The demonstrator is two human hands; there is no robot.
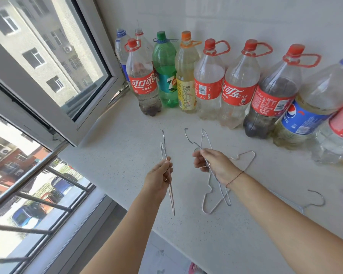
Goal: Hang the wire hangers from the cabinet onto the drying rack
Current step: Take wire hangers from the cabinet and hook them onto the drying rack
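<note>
My left hand (160, 177) pinches a thin silver wire hanger (167, 173), seen edge-on, above the white cabinet top (127, 155). My right hand (214, 165) grips a bundle of wire hangers (216, 186) whose hooks stick up past my fingers and whose loops hang below my wrist. Another hanger (244, 157) lies flat on the top just behind my right hand. One more hanger (315, 198) lies at the right, its hook curled near the edge of view. No drying rack is in view.
A row of several large plastic bottles (208, 84) lines the back wall. An open window sash (53, 76) swings in at the left, with metal bars (38, 194) below it. The cabinet's front edge (166, 240) runs diagonally, with floor beneath.
</note>
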